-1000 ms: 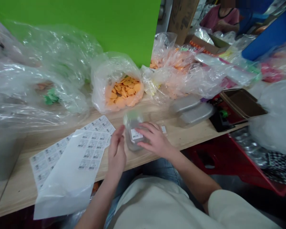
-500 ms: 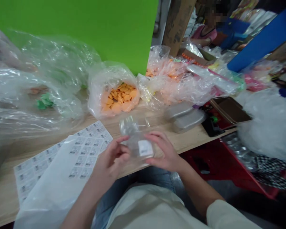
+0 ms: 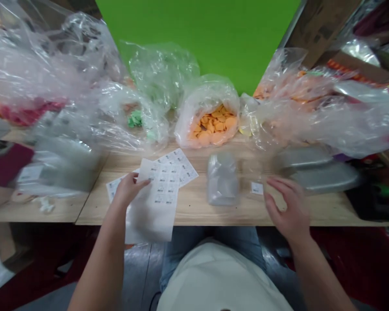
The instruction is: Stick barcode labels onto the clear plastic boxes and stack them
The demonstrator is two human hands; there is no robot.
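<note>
My left hand [image 3: 129, 188] is at the left edge of a white label sheet [image 3: 164, 205], thumb on top, fingers partly hidden, gripping it. The sheet's lower end hangs over the table's front edge. Beneath it lies another printed label sheet [image 3: 185, 169]. My right hand [image 3: 288, 205], blurred, has thumb and fingers apart just right of a clear plastic container, which is hard to make out apart from its small white label [image 3: 256, 188]. Between my hands a stack of clear plastic containers [image 3: 222, 179] rests on the wooden table [image 3: 194, 216].
An open plastic bag [image 3: 188, 125] of orange discs stands at the back, beside a bag with green pieces [image 3: 135, 119]. More clear containers [image 3: 324, 175] lie to the right. Plastic-wrapped goods [image 3: 65, 151] occupy the left. A green panel [image 3: 197, 39] rises behind the bags.
My view has swung left. My left hand has left the clear container and moved to the label sheet. The labelled container now lies on the table, with my right hand apart from it.
</note>
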